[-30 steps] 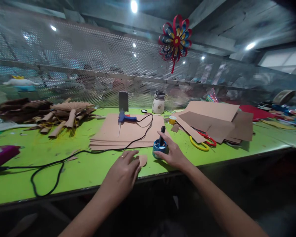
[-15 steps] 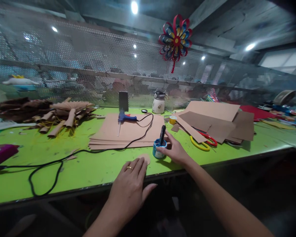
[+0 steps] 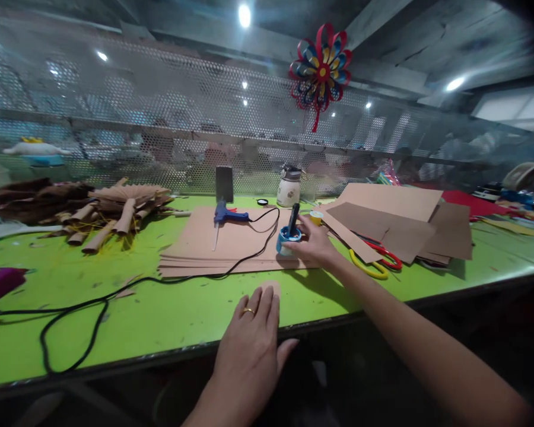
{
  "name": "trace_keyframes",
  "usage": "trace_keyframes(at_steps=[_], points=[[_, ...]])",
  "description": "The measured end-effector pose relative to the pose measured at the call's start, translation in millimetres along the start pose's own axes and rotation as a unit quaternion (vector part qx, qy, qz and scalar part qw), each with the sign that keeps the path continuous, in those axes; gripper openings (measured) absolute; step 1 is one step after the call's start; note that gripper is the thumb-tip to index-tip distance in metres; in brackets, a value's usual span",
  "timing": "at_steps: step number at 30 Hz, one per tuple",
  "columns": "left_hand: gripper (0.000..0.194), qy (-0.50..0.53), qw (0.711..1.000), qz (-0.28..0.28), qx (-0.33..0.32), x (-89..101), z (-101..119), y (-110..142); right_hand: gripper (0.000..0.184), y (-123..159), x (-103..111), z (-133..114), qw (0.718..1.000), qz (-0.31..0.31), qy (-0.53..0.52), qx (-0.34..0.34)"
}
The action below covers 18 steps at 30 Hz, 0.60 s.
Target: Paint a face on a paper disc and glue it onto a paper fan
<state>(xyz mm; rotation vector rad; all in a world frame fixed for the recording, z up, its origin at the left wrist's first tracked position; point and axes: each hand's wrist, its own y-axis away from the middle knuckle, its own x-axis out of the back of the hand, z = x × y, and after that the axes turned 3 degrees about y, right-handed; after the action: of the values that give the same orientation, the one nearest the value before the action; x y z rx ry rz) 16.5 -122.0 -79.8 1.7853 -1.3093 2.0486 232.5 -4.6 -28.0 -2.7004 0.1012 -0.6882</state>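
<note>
My right hand (image 3: 314,242) grips a small blue-rimmed jar (image 3: 288,242) from its right side, over the front part of the stacked brown paper sheets (image 3: 196,237). A black-handled tool (image 3: 295,214) stands upright in the jar; its lower end is hidden inside. My left hand (image 3: 256,323), with a ring on one finger, lies flat at the front edge of the green table, fingers stretched out. Its fingertips rest on a small rounded piece of brown paper (image 3: 271,287), mostly covered by them. A blue glue gun (image 3: 231,214) lies on the sheets behind.
The glue gun's black cord (image 3: 160,277) loops across the left of the table. Rolled brown paper pieces (image 3: 124,216) lie at the left. To the right are red- and yellow-handled scissors (image 3: 369,264) and loose brown sheets (image 3: 382,225). A bottle (image 3: 289,187) stands behind.
My right hand has lifted the jar with the tool off the green tabletop and moved it away from me, over the paper stack. My left hand stays on the rounded paper piece.
</note>
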Motion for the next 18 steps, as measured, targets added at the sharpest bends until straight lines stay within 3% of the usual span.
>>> trace_keyframes(at_steps=[4,8,12,18], points=[[0.066,0.022,1.0,0.0,-0.007,-3.9,3.5,-9.1,0.081,-21.0,-10.6,12.3,0.999,-0.043,-0.002,-0.016],[0.067,0.045,0.999,-0.011,-0.012,-7.8,8.6,-21.1,0.071,-25.3,-2.3,8.3,0.996,-0.087,-0.006,-0.016],[0.074,0.034,0.999,-0.003,-0.012,-9.9,11.0,-29.3,0.038,-37.6,8.6,2.5,0.995,-0.093,-0.011,-0.035],[0.072,0.006,0.999,0.02,-0.047,-8.7,7.1,-28.7,0.047,-53.2,-1.4,12.8,0.997,-0.044,-0.029,-0.062]])
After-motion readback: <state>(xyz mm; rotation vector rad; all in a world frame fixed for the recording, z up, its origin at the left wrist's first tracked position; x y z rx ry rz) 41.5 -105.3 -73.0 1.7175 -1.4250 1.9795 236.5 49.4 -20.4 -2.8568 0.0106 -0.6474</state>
